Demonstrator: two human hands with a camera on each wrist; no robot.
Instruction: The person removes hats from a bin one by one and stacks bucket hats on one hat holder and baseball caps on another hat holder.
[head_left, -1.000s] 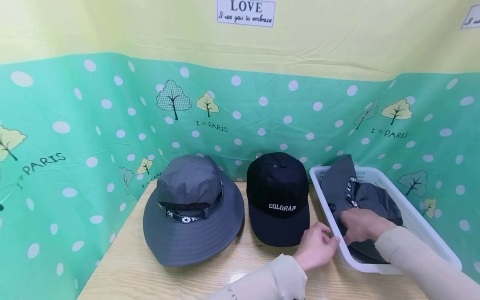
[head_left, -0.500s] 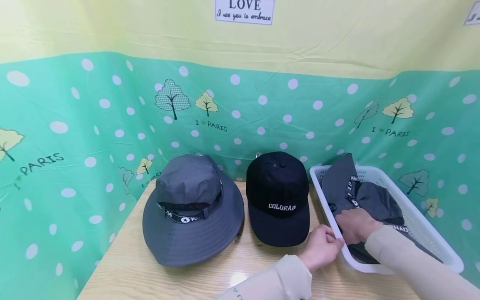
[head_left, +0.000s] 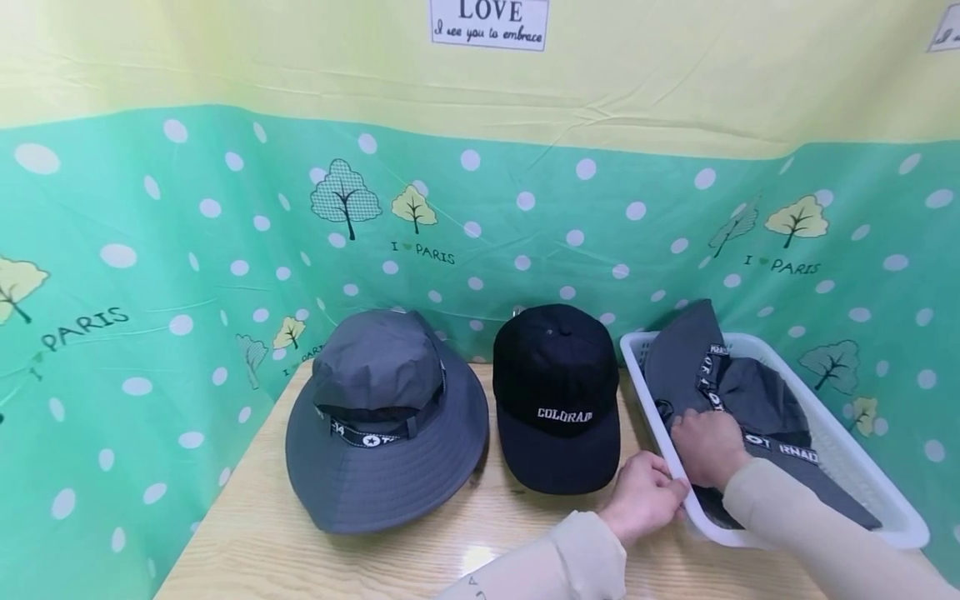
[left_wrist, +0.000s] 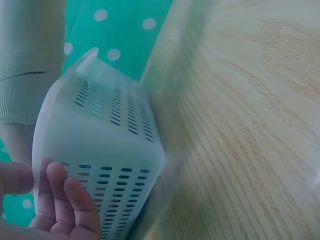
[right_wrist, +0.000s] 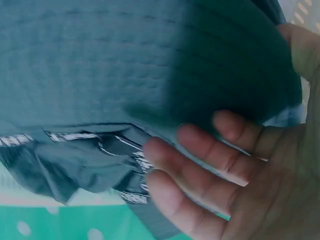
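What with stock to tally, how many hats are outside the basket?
2: the gray hat at left on the table, and the black cap between it and the basket. Anything behind them would be hidden.

One grey brimmed hat [head_left: 382, 421] and one black cap [head_left: 557, 392] are on one worktop [head_left: 285, 550]; one second grey hat [head_left: 763, 400] is in one white basket [head_left: 909, 533]; whether others lie beneath is hidden. The curtain [head_left: 637, 92] bears two labels [head_left: 489, 25], one cut off, four PARIS prints [head_left: 423, 252] and nine trees [head_left: 413, 206], five yellow.
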